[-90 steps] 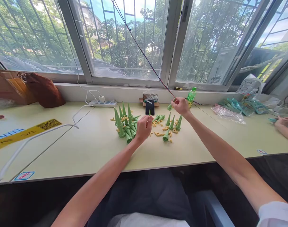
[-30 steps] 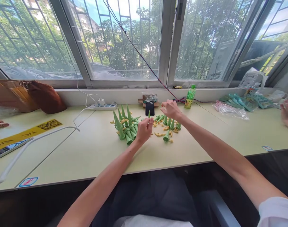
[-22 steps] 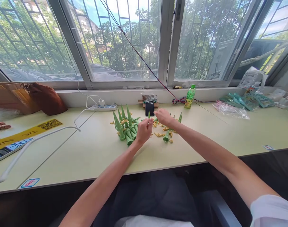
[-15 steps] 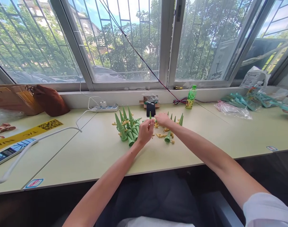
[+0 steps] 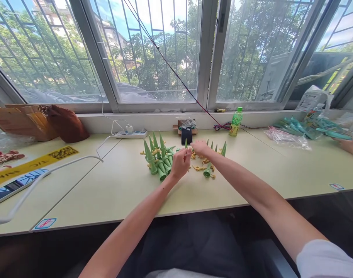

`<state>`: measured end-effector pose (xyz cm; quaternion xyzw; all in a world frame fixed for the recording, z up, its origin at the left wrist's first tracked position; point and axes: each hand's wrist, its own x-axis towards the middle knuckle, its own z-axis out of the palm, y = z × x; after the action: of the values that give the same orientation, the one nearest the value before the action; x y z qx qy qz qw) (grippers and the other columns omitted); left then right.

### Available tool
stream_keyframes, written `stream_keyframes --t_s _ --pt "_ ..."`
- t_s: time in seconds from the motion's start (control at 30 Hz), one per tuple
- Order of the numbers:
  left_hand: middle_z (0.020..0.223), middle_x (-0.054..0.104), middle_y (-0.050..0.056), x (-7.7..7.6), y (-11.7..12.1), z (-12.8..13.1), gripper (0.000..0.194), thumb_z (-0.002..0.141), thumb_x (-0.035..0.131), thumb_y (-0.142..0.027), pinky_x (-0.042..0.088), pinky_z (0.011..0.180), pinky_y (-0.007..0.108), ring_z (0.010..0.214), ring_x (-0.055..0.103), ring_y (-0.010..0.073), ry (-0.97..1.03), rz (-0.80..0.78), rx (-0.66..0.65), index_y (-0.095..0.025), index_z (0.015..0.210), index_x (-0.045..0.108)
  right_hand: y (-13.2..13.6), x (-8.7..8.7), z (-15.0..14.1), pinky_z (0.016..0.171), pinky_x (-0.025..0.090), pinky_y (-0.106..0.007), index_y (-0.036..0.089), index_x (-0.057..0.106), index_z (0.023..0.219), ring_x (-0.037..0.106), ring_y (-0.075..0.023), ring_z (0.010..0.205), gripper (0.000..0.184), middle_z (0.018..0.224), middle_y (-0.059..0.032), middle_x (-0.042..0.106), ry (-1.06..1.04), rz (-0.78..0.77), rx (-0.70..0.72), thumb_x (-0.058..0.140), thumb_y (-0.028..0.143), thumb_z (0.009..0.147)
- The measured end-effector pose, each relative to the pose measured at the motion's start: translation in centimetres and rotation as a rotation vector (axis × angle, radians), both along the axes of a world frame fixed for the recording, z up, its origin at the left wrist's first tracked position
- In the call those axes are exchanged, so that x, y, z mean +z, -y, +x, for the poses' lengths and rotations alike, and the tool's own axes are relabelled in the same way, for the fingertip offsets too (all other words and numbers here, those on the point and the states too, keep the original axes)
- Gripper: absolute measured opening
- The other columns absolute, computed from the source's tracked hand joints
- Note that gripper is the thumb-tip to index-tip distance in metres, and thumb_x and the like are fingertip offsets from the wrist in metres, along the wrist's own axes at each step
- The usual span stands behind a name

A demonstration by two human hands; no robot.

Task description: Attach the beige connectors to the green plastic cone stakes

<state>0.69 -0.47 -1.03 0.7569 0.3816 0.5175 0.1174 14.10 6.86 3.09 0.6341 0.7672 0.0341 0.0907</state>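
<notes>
My left hand (image 5: 180, 163) is closed around a small green cone (image 5: 186, 144) whose tip pokes up above the fingers. My right hand (image 5: 200, 147) is pinched together right beside that cone, over a scatter of small yellow parts (image 5: 199, 167); what its fingers hold is too small to name. A cluster of green cones (image 5: 158, 159) stands and lies just left of my left hand. More green cones (image 5: 216, 151) stand behind my right wrist.
A black phone (image 5: 186, 135) leans at the back, with a power strip (image 5: 127, 134) and white cable left of it. A green bottle (image 5: 235, 121) stands right. A brown bag (image 5: 67, 123) sits far left. Another person's hand (image 5: 350, 146) and teal packets (image 5: 302, 129) are far right.
My right hand came down from near the bottle and leftward to meet my left hand; the cone it held earlier is no longer in it. My left hand stayed in place.
</notes>
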Motion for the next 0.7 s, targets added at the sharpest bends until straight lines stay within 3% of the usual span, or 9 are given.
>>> stream_keyframes --t_s 0.27,0.47,0.7 --pt "0.076 0.065 0.006 0.1 0.1 0.1 0.045 0.100 0.035 -0.044 0.042 0.059 0.027 0.065 0.055 0.0149 -0.005 -0.007 -0.009 -0.018 0.073 0.061 0.5 -0.4 -0.1 0.094 0.040 -0.038 0.020 0.055 0.131 0.055 -0.0284 0.118 0.038 0.129 -0.0196 0.058 0.003 0.059 0.029 0.053 0.022 0.093" --pt "0.074 0.064 0.005 0.0 0.0 0.0 0.046 0.100 0.035 -0.045 0.042 0.058 0.026 0.063 0.054 0.0141 -0.003 -0.014 -0.012 -0.018 0.072 0.061 0.9 -0.6 -0.3 0.088 0.040 -0.035 0.018 0.063 0.118 0.057 -0.0277 0.113 0.028 0.120 -0.0175 0.064 0.018 0.107 0.085 0.047 0.022 0.095" --pt "0.074 0.065 0.005 0.0 0.0 0.0 0.044 0.100 0.036 -0.043 0.043 0.060 0.027 0.062 0.055 0.0138 0.008 -0.010 -0.021 -0.018 0.073 0.060 2.2 0.9 -0.1 0.088 0.034 -0.036 0.014 0.063 0.114 0.057 -0.0280 0.112 0.029 0.113 -0.0179 0.067 0.042 0.174 0.148 0.049 0.009 0.089"
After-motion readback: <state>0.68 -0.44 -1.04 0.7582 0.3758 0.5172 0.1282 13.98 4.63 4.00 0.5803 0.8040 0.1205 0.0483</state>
